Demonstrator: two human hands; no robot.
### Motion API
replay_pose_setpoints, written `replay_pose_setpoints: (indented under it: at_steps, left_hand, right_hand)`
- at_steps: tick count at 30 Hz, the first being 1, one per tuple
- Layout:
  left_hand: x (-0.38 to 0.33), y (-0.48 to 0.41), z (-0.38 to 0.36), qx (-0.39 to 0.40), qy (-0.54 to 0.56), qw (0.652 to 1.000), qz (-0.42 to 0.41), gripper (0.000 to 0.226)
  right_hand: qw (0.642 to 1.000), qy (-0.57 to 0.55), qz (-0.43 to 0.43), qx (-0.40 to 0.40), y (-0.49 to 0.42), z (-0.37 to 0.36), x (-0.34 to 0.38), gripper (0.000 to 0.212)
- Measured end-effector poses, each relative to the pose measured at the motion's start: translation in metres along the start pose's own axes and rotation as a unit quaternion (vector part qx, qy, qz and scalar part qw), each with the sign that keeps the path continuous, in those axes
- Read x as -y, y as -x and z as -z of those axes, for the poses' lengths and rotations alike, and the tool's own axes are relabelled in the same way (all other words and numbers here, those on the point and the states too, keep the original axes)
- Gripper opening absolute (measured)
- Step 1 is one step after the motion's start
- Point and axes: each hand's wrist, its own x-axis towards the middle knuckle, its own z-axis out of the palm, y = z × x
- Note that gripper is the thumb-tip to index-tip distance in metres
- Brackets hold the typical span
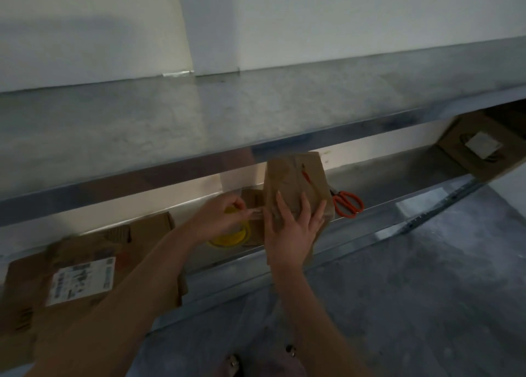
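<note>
A small brown cardboard box (296, 177) stands on the lower steel shelf (398, 203). My right hand (296, 225) lies flat on its front face with straight fingers. My left hand (225, 217) grips a yellow tape roll (230, 235) just left of the box. A strip of clear tape (256, 213) runs from the roll to the box's left edge. A red mark shows on the box's face.
Orange-handled scissors (348, 203) lie on the shelf right of the box. Flattened cardboard with a white label (82, 280) lies at the left. Another brown box (481, 149) stands at the far right. An upper steel shelf (199, 126) overhangs; grey floor lies below.
</note>
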Motion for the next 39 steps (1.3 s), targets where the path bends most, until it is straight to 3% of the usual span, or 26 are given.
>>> replay_pose_setpoints:
  at_steps: [4,10,18,22,25,31,35,39]
  left_hand:
    - [0.009,-0.005,-0.012,-0.006,-0.019,1.000,-0.018,0.005]
    - [0.039,0.001,0.013,0.015,-0.072,0.997,0.023,0.010]
    - [0.043,0.029,0.000,0.012,-0.055,0.997,-0.044,0.018]
    - [0.036,0.042,0.002,-0.027,-0.148,0.982,-0.110,0.019]
    - [0.030,0.053,0.003,-0.063,-0.210,0.965,-0.146,0.018]
    - [0.042,0.077,-0.012,-0.078,-0.265,0.947,-0.163,0.023]
    - [0.057,0.086,-0.022,-0.085,-0.274,0.943,-0.168,0.023]
    - [0.076,0.083,-0.029,-0.108,-0.201,0.966,-0.123,0.036]
  right_hand:
    - [0.998,-0.017,0.032,-0.050,-0.001,-0.011,-0.017,0.040]
    - [0.992,-0.026,0.096,-0.077,-0.015,-0.009,-0.048,0.038]
    - [0.985,0.081,0.144,0.042,-0.008,0.025,-0.053,0.066]
    - [0.972,0.101,0.212,0.003,0.016,0.051,-0.043,0.058]
    - [0.955,0.055,0.287,0.056,0.053,0.047,-0.026,0.055]
    - [0.966,-0.028,0.158,0.204,0.061,0.017,-0.004,0.047]
    - [0.964,-0.054,0.160,0.203,0.054,0.006,0.000,0.011]
    - [0.961,-0.033,0.178,0.209,0.052,-0.003,0.004,0.009]
